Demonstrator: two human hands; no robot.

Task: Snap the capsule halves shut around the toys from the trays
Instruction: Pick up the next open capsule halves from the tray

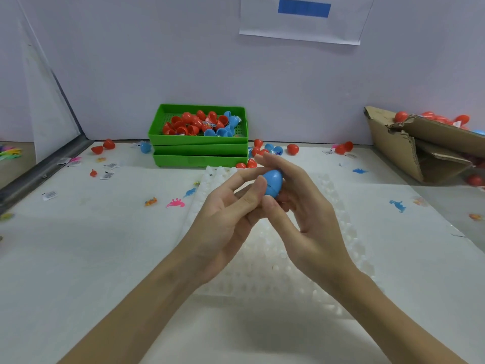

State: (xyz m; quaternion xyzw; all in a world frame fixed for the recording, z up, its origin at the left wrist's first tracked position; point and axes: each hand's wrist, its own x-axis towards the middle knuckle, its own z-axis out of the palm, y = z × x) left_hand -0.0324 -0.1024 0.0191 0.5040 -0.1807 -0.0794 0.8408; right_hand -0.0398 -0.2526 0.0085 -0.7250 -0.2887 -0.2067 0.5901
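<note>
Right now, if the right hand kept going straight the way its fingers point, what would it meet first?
The right hand holds the blue capsule with the left hand. Its fingers point up and away, toward the loose red capsule halves beside the green trays. Probably those first; depth is unclear.

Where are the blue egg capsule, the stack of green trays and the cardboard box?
blue egg capsule (273,183), head view, on its seam between the hands.
green trays (199,140), head view, front wall of the top tray.
cardboard box (393,151), head view, its left side panel.
</note>
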